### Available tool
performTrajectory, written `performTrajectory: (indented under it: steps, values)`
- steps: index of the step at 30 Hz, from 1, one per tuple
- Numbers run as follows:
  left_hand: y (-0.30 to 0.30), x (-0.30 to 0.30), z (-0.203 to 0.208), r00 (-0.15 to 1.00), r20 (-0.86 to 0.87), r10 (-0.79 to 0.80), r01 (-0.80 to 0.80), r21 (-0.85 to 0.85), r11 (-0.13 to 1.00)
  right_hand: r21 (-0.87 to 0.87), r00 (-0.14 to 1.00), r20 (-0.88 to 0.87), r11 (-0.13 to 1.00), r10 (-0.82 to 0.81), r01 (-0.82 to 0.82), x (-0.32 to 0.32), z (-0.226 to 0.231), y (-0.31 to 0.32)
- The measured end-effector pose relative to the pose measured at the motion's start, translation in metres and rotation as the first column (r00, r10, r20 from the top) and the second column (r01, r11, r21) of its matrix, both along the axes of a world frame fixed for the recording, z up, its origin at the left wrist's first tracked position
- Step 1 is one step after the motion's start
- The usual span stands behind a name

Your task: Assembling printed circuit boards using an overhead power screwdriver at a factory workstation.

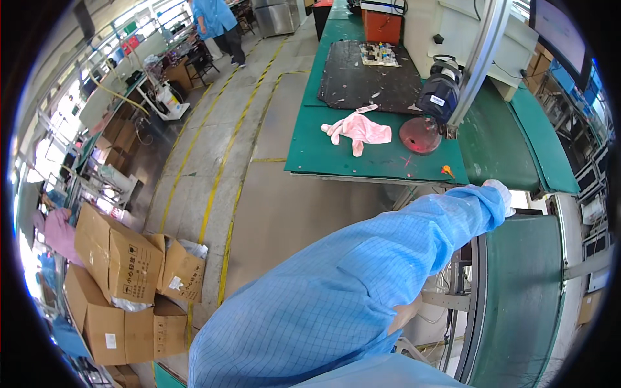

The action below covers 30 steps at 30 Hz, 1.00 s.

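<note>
Belt point(525, 278) runs lengthwise away from you, far end near your left hand point(499, 194), whose grip I cannot tell; your right hand is unseen.

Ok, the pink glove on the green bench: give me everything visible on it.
The pink glove looks like soft fabric, pale pink, whiter toward its left end, with narrow finger-like parts reaching left and toward the near edge. It lies limp, rumpled and apparently unworn on the green bench top, on the near side of the black mat and left of the round reddish disc. A pale strip lies by its far edge; contact is unclear.
</note>
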<state>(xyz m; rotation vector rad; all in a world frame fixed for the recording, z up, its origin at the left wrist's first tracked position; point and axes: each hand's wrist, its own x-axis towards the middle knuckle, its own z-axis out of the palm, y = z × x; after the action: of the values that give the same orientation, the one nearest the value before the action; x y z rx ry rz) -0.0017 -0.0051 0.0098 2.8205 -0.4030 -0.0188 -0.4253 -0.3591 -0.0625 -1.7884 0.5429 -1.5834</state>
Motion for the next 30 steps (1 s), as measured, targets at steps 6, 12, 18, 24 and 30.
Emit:
performTrajectory:
  steps: [6, 12, 18, 24, 30]
  values:
    - [0.001, 0.008, -0.005, 1.000, -0.010, 0.008, -0.007, 0.045, 0.999, -0.659, 0.569, 0.130, 0.499, 0.812, -0.563, 0.003, -0.046, -0.088]
    - [-0.002, 0.011, -0.003, 0.999, -0.019, 0.035, -0.033, 0.066, 0.997, -0.304, 0.663, -0.739, 0.938, -0.120, -0.169, -0.040, 0.012, -0.034]
    - [0.000, 0.002, 0.004, 0.999, -0.009, 0.033, -0.033, 0.067, 0.997, -0.106, 0.679, -0.734, 0.986, 0.011, -0.132, -0.035, 0.021, -0.019]
    - [-0.005, 0.002, 0.002, 1.000, -0.008, 0.017, -0.016, 0.029, 0.999, -0.200, 0.755, -0.458, 0.774, 0.469, -0.601, -0.028, -0.009, -0.067]
    - [-0.006, 0.019, -0.011, 0.998, -0.057, 0.017, -0.022, -0.074, 0.997, -0.053, 0.731, -0.524, 0.840, 0.437, -0.540, -0.029, 0.007, -0.031]
